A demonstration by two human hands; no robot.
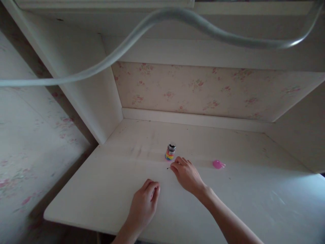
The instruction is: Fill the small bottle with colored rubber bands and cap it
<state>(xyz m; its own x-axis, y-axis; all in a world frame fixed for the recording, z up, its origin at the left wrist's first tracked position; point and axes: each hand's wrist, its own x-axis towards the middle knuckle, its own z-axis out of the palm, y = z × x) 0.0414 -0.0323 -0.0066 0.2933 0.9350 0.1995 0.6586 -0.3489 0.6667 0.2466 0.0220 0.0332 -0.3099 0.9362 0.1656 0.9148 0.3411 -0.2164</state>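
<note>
Pinched in the fingertips of the right hand, a thin dark-tipped stick, too small to identify further. Just behind, upright on the white desk, a small clear jar with rainbow-coloured bands and something black near the top. Well apart from the right, nearer the desk's front edge, the left hand, fingers curled in, a reddish patch between them; impossible to tell whether around anything. Farther right, a glossy pink blob-like piece. Behind, a floral-papered back panel; overhead, a pale cable.
</note>
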